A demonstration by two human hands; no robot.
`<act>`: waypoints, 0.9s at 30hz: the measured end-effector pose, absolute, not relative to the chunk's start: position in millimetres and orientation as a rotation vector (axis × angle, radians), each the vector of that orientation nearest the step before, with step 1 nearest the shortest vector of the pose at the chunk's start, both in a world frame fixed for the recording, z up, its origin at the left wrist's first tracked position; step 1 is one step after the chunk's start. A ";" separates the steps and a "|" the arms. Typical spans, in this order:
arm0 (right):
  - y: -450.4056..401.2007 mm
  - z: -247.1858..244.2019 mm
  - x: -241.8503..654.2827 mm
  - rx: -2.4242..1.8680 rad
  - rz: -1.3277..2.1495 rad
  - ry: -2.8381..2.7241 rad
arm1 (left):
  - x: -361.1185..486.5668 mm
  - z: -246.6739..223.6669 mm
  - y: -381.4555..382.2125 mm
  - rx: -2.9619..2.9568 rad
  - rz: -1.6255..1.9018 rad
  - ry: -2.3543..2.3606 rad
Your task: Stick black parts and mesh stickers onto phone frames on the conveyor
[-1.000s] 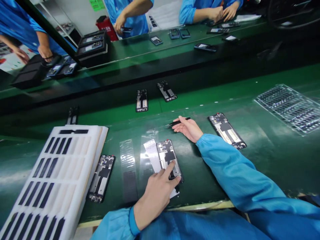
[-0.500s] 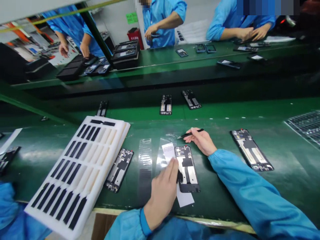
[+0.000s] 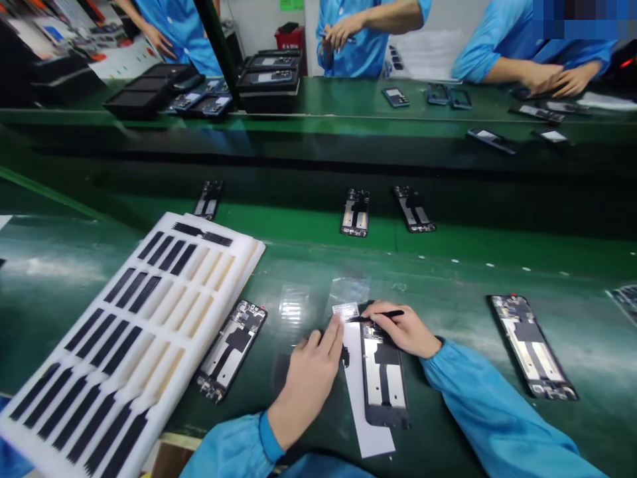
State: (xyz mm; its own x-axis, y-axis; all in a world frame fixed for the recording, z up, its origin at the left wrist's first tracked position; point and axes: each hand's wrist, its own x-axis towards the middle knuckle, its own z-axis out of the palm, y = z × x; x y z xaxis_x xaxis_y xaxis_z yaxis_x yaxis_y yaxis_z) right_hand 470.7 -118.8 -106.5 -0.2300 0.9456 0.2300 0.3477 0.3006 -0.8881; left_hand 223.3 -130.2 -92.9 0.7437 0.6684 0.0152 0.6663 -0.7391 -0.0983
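Note:
An opened phone body (image 3: 384,375) lies in front of me, partly over a white paper strip (image 3: 355,398). My right hand (image 3: 404,330) pinches black tweezers (image 3: 395,313) over the phone's top edge, their tips pointing left at a small dotted label sheet (image 3: 347,311). My left hand (image 3: 312,378) rests palm down with fingers extended, its fingertips at the sheet's lower left edge. A small black piece (image 3: 345,356) shows beside those fingers. Clear plastic film (image 3: 351,289) lies beyond the sheet.
A white foam tray (image 3: 164,282) with black strips stands at left, beside another phone body (image 3: 232,352). One more phone body (image 3: 532,348) lies at right. Several sit on the green conveyor (image 3: 298,229). Co-workers in blue (image 3: 355,33) stand across the bench.
My right hand has moved down and closer to my left, bringing the tweezers to the label sheet. My left fingertips have shifted onto the sheet's edge. The camera view has also shifted.

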 end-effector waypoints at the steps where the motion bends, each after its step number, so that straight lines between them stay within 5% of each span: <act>1: -118.4 -105.8 470.0 -1.164 0.906 -1.766 | 223.3 -92.5 -129.5 -2.847 0.026 -1.082; 27: -124.7 -91.0 456.5 -1.270 0.850 -1.856 | 220.5 -90.6 -129.6 -2.850 0.085 -0.890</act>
State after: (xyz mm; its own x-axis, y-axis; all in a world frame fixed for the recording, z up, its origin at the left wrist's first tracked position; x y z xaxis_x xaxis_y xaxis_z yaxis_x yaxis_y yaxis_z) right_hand 456.5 -124.7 -91.0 -0.2543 0.9474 0.1943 0.4718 0.2969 -0.8302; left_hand 220.5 -129.6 -90.6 0.8219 0.5696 -0.0078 0.5608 -0.8116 -0.1636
